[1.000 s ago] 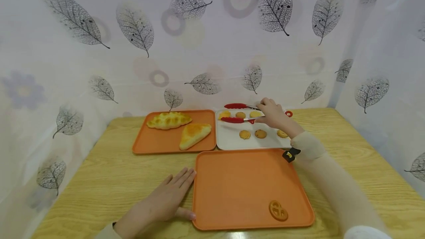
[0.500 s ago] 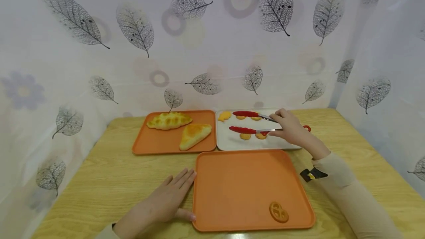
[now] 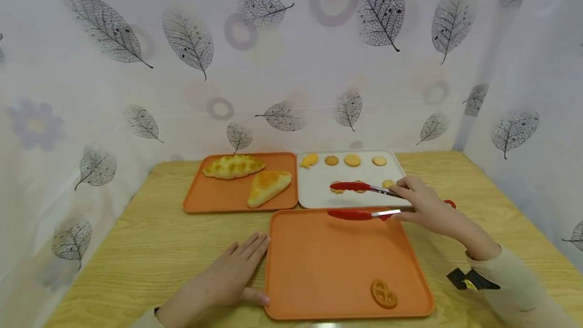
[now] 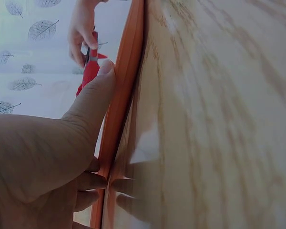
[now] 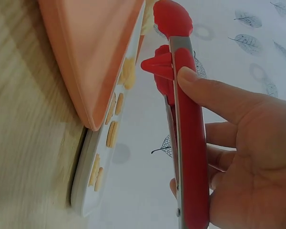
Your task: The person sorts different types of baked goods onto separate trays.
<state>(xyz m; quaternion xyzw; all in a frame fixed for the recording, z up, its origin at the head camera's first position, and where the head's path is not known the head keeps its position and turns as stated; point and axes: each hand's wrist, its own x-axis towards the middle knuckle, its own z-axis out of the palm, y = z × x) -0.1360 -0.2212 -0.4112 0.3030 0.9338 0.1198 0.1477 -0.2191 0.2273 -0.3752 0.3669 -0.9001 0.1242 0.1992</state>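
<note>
My right hand (image 3: 425, 204) grips a pair of red-tipped tongs (image 3: 352, 215) around the handles. The tongs' arms stand apart with nothing between them, over the seam of the white tray (image 3: 314, 196) and the near orange tray (image 3: 319, 262). In the right wrist view the thumb lies along the red handle of the tongs (image 5: 193, 143). On the near tray, toward its front right corner, lies a pretzel-shaped cookie (image 3: 384, 294). My left hand (image 3: 227, 272) has its fingers straight, and its fingertips and thumb touch that tray's left edge.
Several cookies (image 3: 352, 160) lie in two rows on the white tray at the back; the tongs partly cover the nearer row. Beside it, a second orange tray (image 3: 218, 199) holds a braided bread (image 3: 233, 166) and a triangular bread (image 3: 268, 188). A leaf-patterned curtain (image 3: 282, 65) stands behind the wooden table.
My right hand has drawn the tongs back from over the white tray, nearer to me and to the right. The left hand and the pretzel-shaped cookie have stayed in place.
</note>
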